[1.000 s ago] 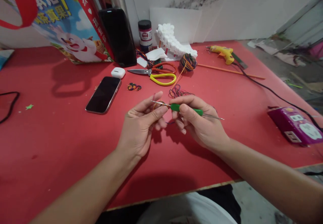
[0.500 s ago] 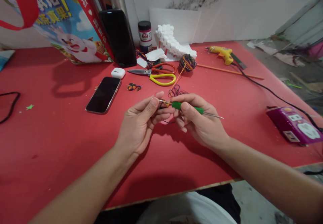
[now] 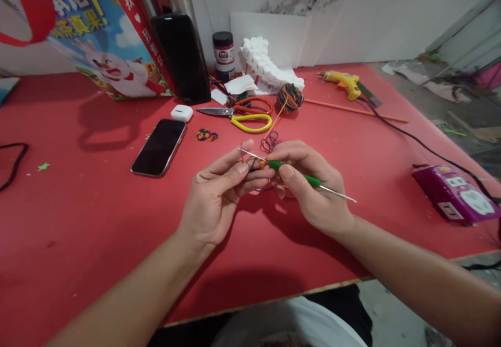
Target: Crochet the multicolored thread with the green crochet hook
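Between the thumb and fingers of my left hand (image 3: 219, 195) is pinched a small piece of multicoloured crochet (image 3: 256, 164). My right hand (image 3: 313, 185) grips a crochet hook (image 3: 314, 181) by its green handle. The hook's metal tip passes over the crochet piece and points to the left, close to the raised left index finger, where a strand of yarn runs. Loose yarn (image 3: 270, 142) lies behind the hands, and an orange strand leads back to a dark multicoloured yarn ball (image 3: 290, 98). Part of the crochet piece is hidden by the fingers.
Scissors (image 3: 251, 123) with red and yellow handles lie behind the hands, near a small crocheted piece (image 3: 206, 135). A phone (image 3: 159, 147) and white earphone case (image 3: 182, 112) are to the left. A yellow glue gun (image 3: 344, 83) and purple box (image 3: 456, 193) are to the right.
The hook's tip has risen clear of my left thumb, and its rear end has dipped to the lower right. My left thumb has shifted slightly right and down along the crochet piece.
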A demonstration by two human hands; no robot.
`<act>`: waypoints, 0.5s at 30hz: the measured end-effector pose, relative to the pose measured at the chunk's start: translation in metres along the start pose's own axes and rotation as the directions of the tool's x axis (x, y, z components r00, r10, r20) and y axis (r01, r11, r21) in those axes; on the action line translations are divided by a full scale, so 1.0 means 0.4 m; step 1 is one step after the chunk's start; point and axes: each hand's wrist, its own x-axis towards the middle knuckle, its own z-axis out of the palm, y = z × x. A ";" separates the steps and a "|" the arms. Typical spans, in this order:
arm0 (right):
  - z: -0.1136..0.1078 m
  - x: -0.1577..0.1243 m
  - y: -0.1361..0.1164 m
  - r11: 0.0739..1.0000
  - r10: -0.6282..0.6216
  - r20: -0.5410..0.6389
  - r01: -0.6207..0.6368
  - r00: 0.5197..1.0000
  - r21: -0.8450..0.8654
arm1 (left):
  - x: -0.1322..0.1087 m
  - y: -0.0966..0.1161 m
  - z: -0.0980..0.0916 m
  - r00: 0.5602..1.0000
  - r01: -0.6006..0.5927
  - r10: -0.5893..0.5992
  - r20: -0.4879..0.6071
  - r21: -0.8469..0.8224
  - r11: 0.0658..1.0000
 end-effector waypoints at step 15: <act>-0.046 0.015 -0.035 0.975 -0.135 0.236 0.172 0.962 -0.143 | -0.009 0.014 -0.002 0.983 0.117 -0.113 0.143 -0.018 0.993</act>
